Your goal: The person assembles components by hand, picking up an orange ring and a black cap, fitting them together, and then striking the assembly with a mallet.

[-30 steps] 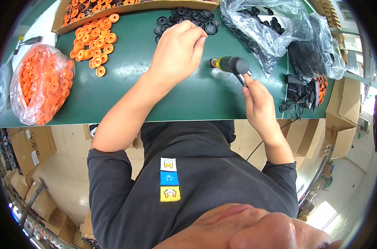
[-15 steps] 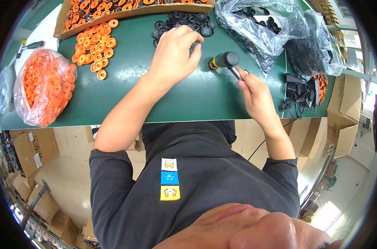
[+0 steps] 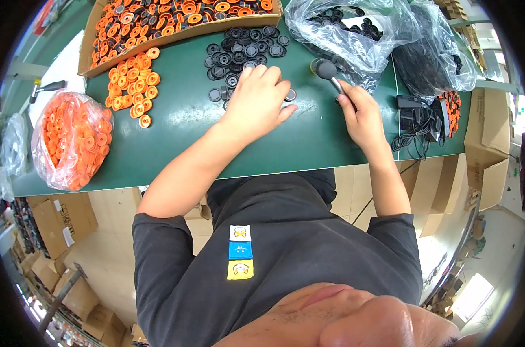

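My right hand [image 3: 362,113] grips the handle of a small mallet [image 3: 325,69] with a dark round head, held over the table's right half. My left hand [image 3: 255,104] is over the near edge of a loose pile of black discs [image 3: 239,53], back of the hand up. Its fingers are bent and its thumb stands apart from them. Just beside the fingers and thumb is a small round dark-capped piece [image 3: 291,95]; whether they touch it is unclear. Left of the pile lie orange ring-shaped pieces [image 3: 133,81].
A cardboard tray [image 3: 176,38] of orange-and-black pieces stands at the back. A clear bag [image 3: 71,141] of orange parts sits at left. At right are clear bags [image 3: 433,55] of black parts and a black adapter with cables [image 3: 416,118]. Another hammer [image 3: 50,87] lies far left.
The mallet has lifted off the small orange-and-black piece and moved slightly away. My left hand has come nearer to that piece, thumb stretched out. The whole view has shifted a little.
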`<move>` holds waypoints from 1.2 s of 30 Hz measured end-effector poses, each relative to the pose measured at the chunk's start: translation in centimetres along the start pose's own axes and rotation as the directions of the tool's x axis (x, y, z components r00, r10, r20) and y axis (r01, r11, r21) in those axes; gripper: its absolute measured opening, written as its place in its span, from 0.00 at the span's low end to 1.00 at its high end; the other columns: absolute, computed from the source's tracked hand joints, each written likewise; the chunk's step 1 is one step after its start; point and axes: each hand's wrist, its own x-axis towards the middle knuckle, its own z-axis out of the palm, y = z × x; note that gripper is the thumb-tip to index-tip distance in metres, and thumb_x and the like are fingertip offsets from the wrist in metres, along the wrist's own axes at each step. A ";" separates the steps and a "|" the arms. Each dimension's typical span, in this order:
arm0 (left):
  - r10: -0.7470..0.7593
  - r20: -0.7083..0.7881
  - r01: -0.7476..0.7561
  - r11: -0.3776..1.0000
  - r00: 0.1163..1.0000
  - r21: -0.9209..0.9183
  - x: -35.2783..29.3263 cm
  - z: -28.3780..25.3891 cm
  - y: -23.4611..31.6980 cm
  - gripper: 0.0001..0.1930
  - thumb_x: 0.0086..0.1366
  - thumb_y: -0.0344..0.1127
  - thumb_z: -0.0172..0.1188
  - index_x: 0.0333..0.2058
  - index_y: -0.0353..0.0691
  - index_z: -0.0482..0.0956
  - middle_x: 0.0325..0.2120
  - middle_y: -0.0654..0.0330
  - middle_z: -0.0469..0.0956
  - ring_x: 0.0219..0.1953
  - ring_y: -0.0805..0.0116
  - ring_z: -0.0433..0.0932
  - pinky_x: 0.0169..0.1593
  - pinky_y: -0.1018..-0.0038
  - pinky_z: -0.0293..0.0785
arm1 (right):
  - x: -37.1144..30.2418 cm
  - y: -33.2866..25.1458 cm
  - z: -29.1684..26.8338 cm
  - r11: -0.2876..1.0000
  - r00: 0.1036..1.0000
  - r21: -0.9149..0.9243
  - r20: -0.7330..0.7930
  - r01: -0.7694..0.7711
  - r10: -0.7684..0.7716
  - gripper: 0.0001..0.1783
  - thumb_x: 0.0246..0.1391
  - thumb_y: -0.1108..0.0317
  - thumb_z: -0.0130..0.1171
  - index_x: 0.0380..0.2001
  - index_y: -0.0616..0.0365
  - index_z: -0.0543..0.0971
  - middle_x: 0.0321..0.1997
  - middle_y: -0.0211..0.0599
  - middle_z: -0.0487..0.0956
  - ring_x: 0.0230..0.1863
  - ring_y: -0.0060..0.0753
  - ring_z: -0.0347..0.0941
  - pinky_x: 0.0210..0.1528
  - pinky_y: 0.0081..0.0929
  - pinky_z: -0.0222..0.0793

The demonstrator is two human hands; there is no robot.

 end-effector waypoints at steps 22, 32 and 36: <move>-0.294 -0.196 0.111 0.771 0.935 -0.628 0.2 -1.2 -1.0 0.14 0.56 0.19 0.65 0.41 0.35 0.77 0.35 0.58 0.80 0.39 0.69 0.82 0.45 0.74 0.79 | 6.0 -3.2 4.0 0.856 0.936 0.419 0.040 0.302 -0.350 0.12 0.53 0.73 0.66 0.41 0.60 0.81 0.36 0.43 0.79 0.38 0.48 0.78 0.41 0.37 0.74; -0.210 -0.274 -0.001 0.791 0.939 -0.611 -0.1 -1.0 -0.7 0.22 0.58 0.18 0.65 0.52 0.34 0.74 0.41 0.55 0.82 0.46 0.66 0.81 0.54 0.71 0.74 | 5.3 -3.1 4.5 0.822 0.918 0.433 -0.031 0.370 -0.396 0.15 0.53 0.74 0.64 0.45 0.62 0.80 0.40 0.44 0.79 0.42 0.50 0.78 0.45 0.40 0.74; -0.286 -0.360 0.098 0.883 0.888 -0.459 2.2 -2.9 -2.5 0.16 0.61 0.22 0.64 0.48 0.34 0.77 0.40 0.58 0.84 0.43 0.70 0.81 0.51 0.72 0.75 | 5.3 -2.7 4.4 0.844 0.904 0.341 -0.047 0.414 -0.425 0.19 0.52 0.73 0.65 0.49 0.61 0.79 0.43 0.44 0.78 0.46 0.50 0.77 0.49 0.40 0.74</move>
